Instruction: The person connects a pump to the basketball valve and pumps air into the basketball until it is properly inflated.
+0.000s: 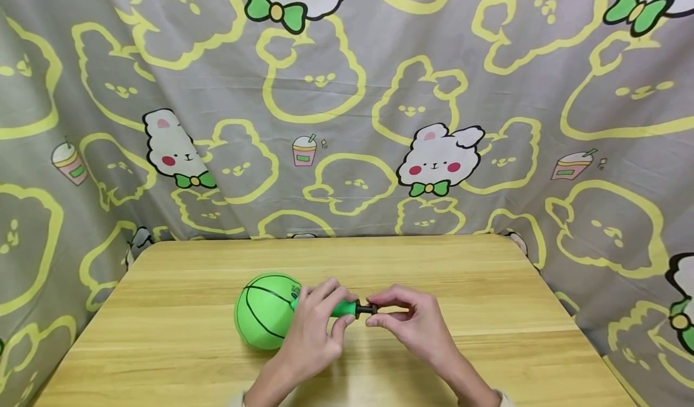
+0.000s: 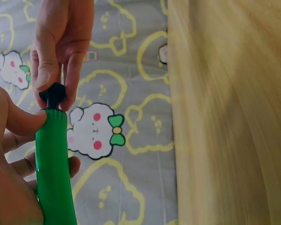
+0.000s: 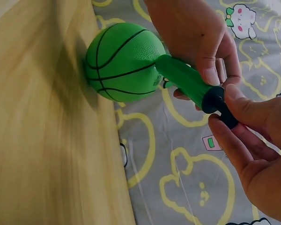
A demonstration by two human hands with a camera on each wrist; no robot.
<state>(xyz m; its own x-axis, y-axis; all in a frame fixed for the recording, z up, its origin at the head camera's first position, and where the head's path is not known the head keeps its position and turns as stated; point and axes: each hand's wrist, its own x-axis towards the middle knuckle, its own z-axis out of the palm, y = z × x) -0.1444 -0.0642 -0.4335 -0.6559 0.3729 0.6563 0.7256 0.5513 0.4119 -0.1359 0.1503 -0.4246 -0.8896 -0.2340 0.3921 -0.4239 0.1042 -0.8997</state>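
Note:
A green ball (image 1: pixel 262 313) with black basketball lines sits on the table, left of both hands. Against its right side points a green hand pump (image 1: pixel 344 308), its far end meeting the ball in the right wrist view. My left hand (image 1: pixel 315 329) grips the pump's barrel (image 2: pixel 54 164), thumb near the collar. With thumb and fingers, my right hand (image 1: pixel 417 326) pinches the black handle (image 3: pixel 228 115) at the end of the pump's rod. Only a short length of the rod (image 1: pixel 364 309) shows outside the barrel.
The wooden table (image 1: pixel 488 286) spreads out under the ball and hands. Behind it and at both sides hangs a grey curtain (image 1: pixel 358 136) printed with yellow outlines and white cartoon animals.

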